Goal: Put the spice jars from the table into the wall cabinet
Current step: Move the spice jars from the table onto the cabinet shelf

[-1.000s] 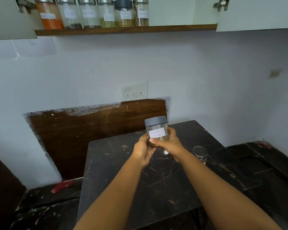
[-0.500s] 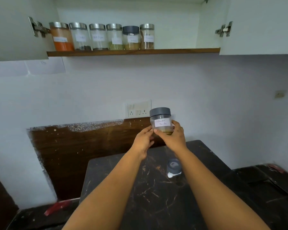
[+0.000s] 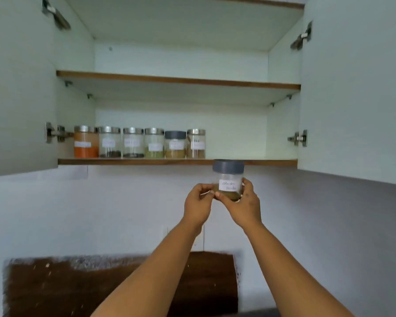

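both hands grip grey-lidded spice jar just below cabinet shelf.

I've got a single feed here, the head camera, and it's tilted upward at the wall cabinet, looking from below so the underside of the upper shelf shows. The wide lens bows both open doors outward at the frame edges. The hands sit close in at centre, forearms running in from the bottom edge, while the cabinet's back wall lies farther off. Low in my frame there's a brown wall panel.
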The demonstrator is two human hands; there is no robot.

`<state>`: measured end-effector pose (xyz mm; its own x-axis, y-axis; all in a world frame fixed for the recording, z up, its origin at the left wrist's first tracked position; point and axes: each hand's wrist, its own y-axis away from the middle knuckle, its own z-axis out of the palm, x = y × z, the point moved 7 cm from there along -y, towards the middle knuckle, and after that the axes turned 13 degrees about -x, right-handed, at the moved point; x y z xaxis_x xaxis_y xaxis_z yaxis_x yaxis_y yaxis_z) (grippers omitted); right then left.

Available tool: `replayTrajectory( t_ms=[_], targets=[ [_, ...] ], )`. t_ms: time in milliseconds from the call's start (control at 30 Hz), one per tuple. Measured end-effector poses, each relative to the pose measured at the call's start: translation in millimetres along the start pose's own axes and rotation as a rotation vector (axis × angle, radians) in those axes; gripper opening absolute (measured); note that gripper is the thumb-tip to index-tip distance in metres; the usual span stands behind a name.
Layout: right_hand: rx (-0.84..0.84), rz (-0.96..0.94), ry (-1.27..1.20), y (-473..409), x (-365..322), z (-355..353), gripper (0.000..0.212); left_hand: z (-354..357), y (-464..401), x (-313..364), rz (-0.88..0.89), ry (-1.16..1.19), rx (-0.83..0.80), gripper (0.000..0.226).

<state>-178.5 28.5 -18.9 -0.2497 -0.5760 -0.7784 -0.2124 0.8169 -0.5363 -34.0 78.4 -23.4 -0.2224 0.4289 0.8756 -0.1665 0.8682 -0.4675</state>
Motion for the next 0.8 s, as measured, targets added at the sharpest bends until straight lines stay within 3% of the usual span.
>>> replayTrajectory(
  t_ms=[133, 300, 500, 600, 700, 800],
  targets=[
    [0.040, -0.126, 0.043, -68.1, -35.3, -14.8, 0.084, -0.1, -59.5, 43.0, 0.109, -0.101, 0.004, 0.021],
    [0.013, -0.150, 0.162, -137.3, -56.6, -12.3, 0.080, -3.8, -124.8, 60.7, 0.093, -0.245, 0.028, 0.035],
    [-0.112, -0.046, 0.326, -191.4, -39.5, 2.3, 0.079, -20.1, -166.6, 51.0, 0.088, -1.193, -0.073, 0.047],
    [-0.167, 0.065, 0.367, -207.4, -23.3, 5.5, 0.080, -42.2, -165.5, 20.7, 0.027, -1.550, 0.005, 0.066],
    [-0.186, 0.112, 0.458, -226.5, -17.4, 8.8, 0.082, -50.4, -162.0, 9.8, 0.093, -1.576, 0.129, 0.059],
    [-0.192, 0.154, 0.476, -238.1, -10.7, 15.8, 0.080, -51.3, -170.4, 18.1, 0.131, -1.549, 0.144, 0.047]
  ],
)
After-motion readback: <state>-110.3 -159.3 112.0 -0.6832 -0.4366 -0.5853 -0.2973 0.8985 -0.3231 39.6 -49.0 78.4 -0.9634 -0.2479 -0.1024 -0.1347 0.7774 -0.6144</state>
